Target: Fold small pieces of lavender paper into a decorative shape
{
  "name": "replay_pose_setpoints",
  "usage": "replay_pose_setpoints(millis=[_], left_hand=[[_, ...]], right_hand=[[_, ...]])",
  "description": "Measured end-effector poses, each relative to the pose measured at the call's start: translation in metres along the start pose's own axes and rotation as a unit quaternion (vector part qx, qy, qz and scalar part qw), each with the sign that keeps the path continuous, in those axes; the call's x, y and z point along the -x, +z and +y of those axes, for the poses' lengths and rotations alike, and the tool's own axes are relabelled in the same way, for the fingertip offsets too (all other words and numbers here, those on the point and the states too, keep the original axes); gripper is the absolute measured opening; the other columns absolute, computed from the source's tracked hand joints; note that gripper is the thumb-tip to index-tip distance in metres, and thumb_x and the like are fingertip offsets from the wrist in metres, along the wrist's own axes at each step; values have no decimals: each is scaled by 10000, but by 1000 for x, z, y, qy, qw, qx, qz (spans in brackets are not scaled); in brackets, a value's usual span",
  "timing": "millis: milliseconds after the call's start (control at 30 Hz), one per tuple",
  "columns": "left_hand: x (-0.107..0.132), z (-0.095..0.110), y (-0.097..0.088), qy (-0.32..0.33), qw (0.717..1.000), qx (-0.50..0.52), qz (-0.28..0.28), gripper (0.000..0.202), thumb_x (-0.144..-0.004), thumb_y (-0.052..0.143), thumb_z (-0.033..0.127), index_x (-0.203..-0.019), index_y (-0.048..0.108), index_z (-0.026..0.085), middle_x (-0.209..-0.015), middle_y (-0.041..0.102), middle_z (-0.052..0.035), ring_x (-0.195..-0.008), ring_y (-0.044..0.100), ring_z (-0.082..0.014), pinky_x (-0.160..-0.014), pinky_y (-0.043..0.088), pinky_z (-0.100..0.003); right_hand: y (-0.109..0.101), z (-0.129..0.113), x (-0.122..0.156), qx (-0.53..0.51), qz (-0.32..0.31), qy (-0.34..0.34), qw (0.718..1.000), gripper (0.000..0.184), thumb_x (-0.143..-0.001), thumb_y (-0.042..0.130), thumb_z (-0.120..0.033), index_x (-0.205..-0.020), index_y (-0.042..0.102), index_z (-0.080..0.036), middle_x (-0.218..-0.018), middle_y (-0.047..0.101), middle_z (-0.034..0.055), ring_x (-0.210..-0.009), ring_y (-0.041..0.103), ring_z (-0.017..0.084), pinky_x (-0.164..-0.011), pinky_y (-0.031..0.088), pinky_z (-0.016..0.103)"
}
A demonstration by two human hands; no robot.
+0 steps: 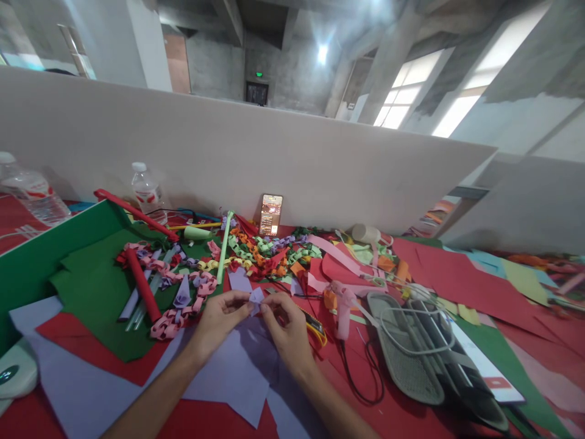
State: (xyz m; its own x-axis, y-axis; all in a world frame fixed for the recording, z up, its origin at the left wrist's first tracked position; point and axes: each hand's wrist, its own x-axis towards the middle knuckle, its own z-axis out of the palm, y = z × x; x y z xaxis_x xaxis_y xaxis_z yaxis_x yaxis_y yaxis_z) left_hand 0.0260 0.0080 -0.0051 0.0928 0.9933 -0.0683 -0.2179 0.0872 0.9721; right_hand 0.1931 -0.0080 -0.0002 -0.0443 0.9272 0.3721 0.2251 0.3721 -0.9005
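Note:
Between my two hands is a small folded piece of purple paper [256, 296], pinched from both sides. My left hand [222, 317] grips its left edge between thumb and fingertips. Opposite it, my right hand [286, 326] pinches the right edge the same way. Below the hands lie larger purple paper sheets [228, 372] on the red table covering. Just right of my right hand is a yellow-handled cutter [316, 329], partly hidden by that hand. Pink paper chain links [167, 323] lie left of my left hand.
A pink glue gun [342, 308] with a black cord and an open grey case [406, 347] lie to the right. Behind are paper chains [260, 250] and a phone [271, 214] leaning on the white partition [274, 158]. Water bottles [148, 192] stand left, near a green box wall [55, 244].

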Motion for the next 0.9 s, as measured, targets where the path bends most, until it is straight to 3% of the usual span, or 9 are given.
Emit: replay_pose_setpoints(millis=[167,333,633,900], left_hand=[[0,-2,1,-24,998,48,26,340,-653,895,370,-907,788,171,-856,770,-51,-724,665,-141,-697,511,-232],[-1,-4,1,-23,998,37,35,366,-638,904,377,-905,780,160,-820,772,-51,-689,667,-135,-669,521,-227],[1,4,6,-18,998,51,42,399,-573,931,324,-864,715,159,-825,767,-26,-708,687,-132,-649,530,-205],[3,0,3,-44,995,86,31,332,-612,916,321,-853,755,158,-768,764,-11,-661,671,-101,-642,518,-176]], right_hand=[[2,4,0,-63,28,34,997,192,-918,633,-374,-1000,637,-201,-810,621,15,-702,572,156,-630,470,256],[1,2,-2,-114,2,80,990,238,-885,674,-406,-973,650,-187,-716,620,-1,-606,554,140,-565,446,244],[1,2,-2,-84,22,82,993,200,-857,692,-361,-900,691,-166,-697,618,-1,-613,538,131,-582,427,231],[0,5,0,-31,17,53,998,166,-883,661,-328,-882,694,-165,-740,668,27,-635,573,148,-599,445,244]])
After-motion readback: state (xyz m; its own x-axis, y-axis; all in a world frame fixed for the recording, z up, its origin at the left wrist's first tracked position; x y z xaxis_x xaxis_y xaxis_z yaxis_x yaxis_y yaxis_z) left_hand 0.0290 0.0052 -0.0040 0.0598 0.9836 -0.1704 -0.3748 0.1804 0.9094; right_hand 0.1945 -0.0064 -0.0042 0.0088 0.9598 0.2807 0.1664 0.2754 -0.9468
